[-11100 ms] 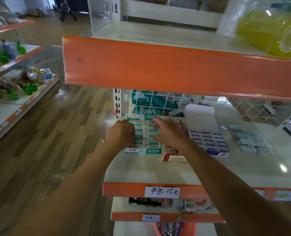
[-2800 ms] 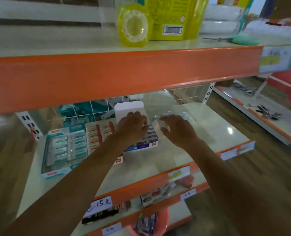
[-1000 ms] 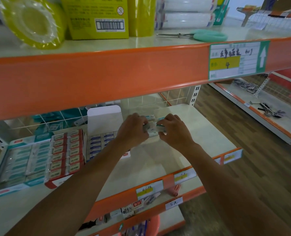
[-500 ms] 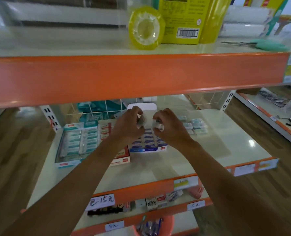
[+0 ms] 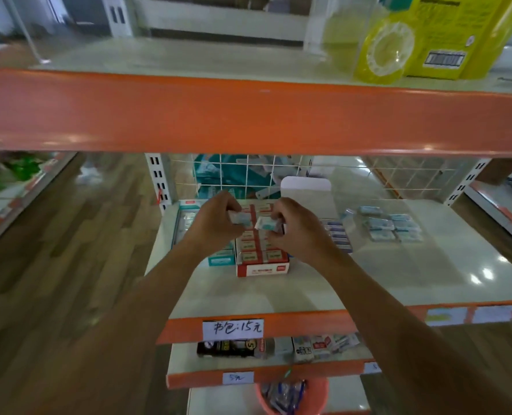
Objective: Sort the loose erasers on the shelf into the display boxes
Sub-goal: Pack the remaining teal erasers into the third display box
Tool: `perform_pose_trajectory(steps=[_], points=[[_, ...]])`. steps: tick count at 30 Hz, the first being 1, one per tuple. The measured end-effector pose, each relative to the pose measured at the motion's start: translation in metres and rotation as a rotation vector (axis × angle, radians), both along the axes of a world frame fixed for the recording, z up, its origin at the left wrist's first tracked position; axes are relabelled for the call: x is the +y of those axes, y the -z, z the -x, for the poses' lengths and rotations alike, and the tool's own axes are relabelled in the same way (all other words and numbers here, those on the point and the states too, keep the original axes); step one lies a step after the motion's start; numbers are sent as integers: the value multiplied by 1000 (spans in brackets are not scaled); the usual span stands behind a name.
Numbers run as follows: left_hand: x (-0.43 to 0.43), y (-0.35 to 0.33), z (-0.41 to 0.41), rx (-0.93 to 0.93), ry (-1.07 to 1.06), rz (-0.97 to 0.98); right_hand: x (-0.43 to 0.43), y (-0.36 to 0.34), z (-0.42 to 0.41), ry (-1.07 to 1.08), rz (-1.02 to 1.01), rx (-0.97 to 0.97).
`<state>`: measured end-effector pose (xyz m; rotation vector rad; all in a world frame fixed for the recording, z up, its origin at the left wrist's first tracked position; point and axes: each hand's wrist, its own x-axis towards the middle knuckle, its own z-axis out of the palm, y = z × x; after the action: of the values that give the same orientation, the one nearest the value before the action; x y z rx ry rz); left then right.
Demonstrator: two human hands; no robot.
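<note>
One middle shelf (image 5: pixel 428 265), pale on top with an orange front edge, carries everything that counts here. One upper shelf (image 5: pixel 248 115), also orange-edged, runs across above it.

Three display boxes stand side by side towards the left of the middle shelf. A teal box (image 5: pixel 218 260) is farthest left and a red box (image 5: pixel 262 269) sits just beside it in the centre. A blue box (image 5: pixel 337 235) is to the right, its white flap (image 5: pixel 305 190) upright at the back. All three show rows of wrapped erasers, though the arms hide much of the teal and blue ones.

To the right of the blue box lies one cluster of loose erasers (image 5: pixel 389 226). They are white with pale blue-green sleeves and lie flat in rough rows. Blur stops an exact count, but there are more than six.

Two hands are over the red box. The left hand (image 5: pixel 215 223) has fingers and thumb curled in a pinch on the left-hand eraser (image 5: pixel 239 218), a small pale block. The right hand (image 5: pixel 296 232) pinches the right-hand eraser (image 5: pixel 268 224) the same way, this one tilted, white with a teal band. The two held erasers are close together but apart
</note>
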<state>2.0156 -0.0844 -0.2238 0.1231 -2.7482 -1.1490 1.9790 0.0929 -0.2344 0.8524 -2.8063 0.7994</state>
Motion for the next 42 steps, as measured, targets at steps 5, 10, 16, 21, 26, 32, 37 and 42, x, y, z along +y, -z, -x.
perform_pose_trajectory(steps=[5,10,16,21,26,32,37,42], points=[[-25,9,-8,-70,-64,-22,-21,2,-5,-31,-28,-33],[-48,14,-15,-75,-35,-32,-39,6,-9,-91,-20,-11],[-70,16,-21,-110,-34,-76,-56,16,-8,-145,2,8],[-83,21,-19,-132,-48,-158,-68,18,-8,-110,12,-28],[-92,22,-17,-208,-42,-150,-77,6,-6,-102,-13,-138],[-91,19,-16,-255,-21,-118,-86,-1,-9,-147,-130,-194],[-89,26,-14,-250,-37,63,-90,1,-11,-163,-180,-223],[-92,31,-15,-241,-44,106,-92,1,-9,-137,-242,-226]])
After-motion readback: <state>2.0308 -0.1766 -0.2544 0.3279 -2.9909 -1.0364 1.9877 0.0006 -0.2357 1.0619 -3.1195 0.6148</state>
